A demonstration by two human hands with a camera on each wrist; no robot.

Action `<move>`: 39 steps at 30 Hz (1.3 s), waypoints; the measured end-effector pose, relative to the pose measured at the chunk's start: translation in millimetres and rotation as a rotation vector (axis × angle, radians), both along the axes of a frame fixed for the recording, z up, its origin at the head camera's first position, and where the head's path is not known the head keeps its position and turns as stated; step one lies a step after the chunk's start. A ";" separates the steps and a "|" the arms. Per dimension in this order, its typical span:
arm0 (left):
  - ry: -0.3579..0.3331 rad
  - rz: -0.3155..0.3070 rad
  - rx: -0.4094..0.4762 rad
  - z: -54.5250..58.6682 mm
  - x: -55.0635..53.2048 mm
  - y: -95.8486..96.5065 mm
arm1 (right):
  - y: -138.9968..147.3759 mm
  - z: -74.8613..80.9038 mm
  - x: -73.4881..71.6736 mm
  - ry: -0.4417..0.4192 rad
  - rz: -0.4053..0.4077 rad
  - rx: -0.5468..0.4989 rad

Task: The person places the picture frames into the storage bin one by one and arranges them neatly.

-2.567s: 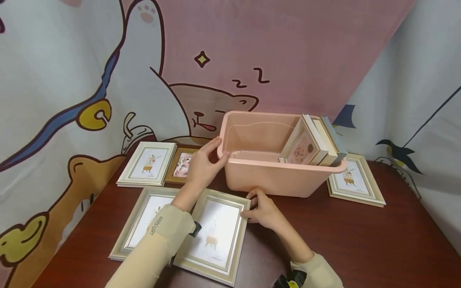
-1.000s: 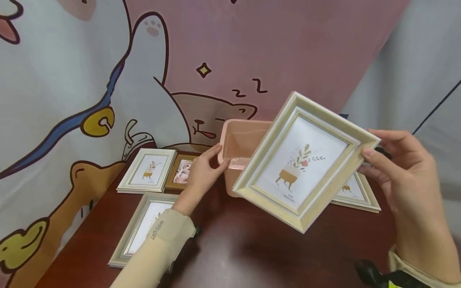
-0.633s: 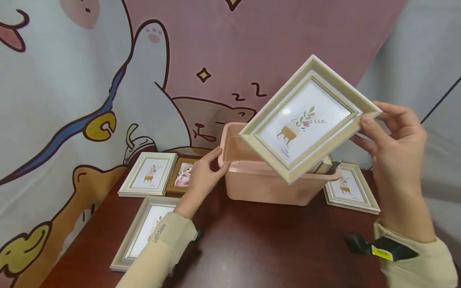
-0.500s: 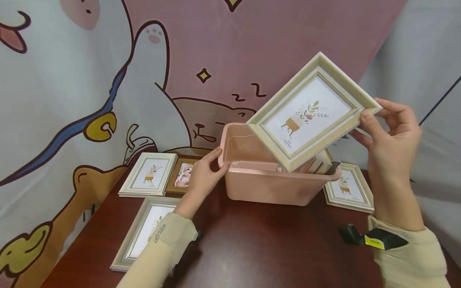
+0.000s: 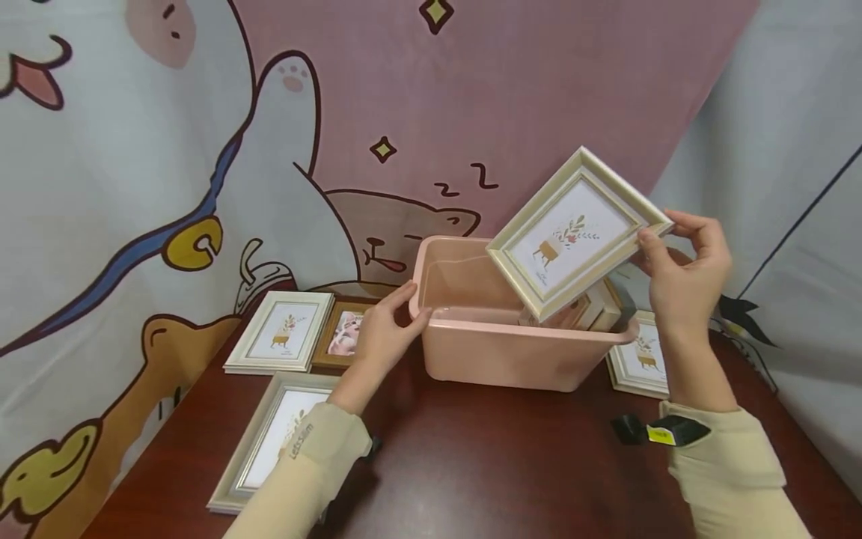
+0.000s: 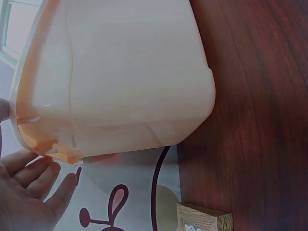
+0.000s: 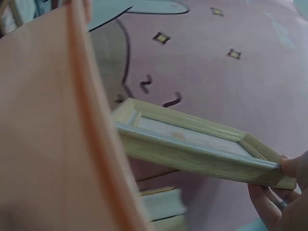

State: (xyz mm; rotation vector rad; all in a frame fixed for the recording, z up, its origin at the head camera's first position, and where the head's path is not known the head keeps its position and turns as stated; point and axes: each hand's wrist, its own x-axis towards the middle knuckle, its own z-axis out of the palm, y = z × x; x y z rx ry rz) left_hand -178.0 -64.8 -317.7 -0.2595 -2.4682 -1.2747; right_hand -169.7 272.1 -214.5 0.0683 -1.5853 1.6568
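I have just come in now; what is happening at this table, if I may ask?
A person is holding a cream picture frame by one corner in the right hand, tilted over a pink bin. The left hand holds the bin's rim at its left end. Other flat items stand in the bin's right end. Three frames lie towards the left of the table, another frame at right.

Pink tub (image 5: 498,361) in every view
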 end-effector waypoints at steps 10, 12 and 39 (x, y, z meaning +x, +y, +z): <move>-0.001 0.006 0.016 3.7 -1.0 -0.9 | -13.5 -21.4 -3.7 -0.067 -0.217 0.393; -0.004 0.006 0.013 2.9 -1.0 0.5 | -16.8 -24.2 -1.8 -0.071 -0.266 0.481; -0.009 0.022 -0.004 -2.0 6.9 0.6 | -35.8 -75.7 14.9 0.040 -0.337 0.994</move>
